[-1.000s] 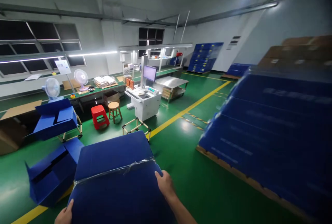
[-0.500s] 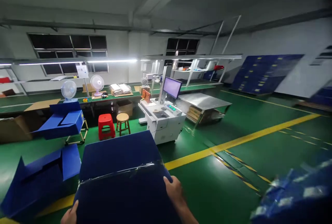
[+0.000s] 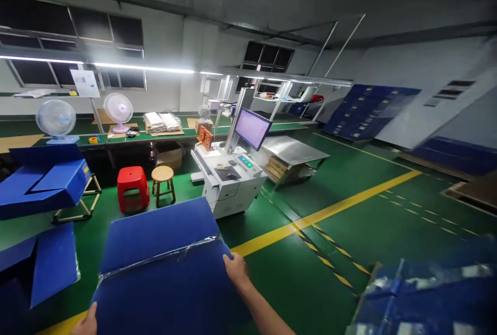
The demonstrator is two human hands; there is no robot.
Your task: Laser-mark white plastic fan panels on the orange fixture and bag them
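A large blue box [image 3: 166,288] fills the lower middle of the view, its top panel raised beyond a seam with clear tape along it. My right hand [image 3: 237,271] grips its right edge, thumb on top and the other fingers hidden beneath. At the bottom left, my left hand [image 3: 87,323] holds the near left edge, only partly inside the picture. Left of the box lies an open blue box [image 3: 56,265] with its flaps spread.
Another blue box [image 3: 73,185] rests on a tube stand. Beyond are a red stool [image 3: 133,187], a wooden stool [image 3: 162,174] and a white machine cabinet [image 3: 229,195] with a monitor [image 3: 253,128]. Blue wrapped stacks [image 3: 430,299] stand at lower right.
The view has turned right and moved nearer to the machine and stools. Both hands still hold the blue box, which now looks brighter and sits further left in the picture.
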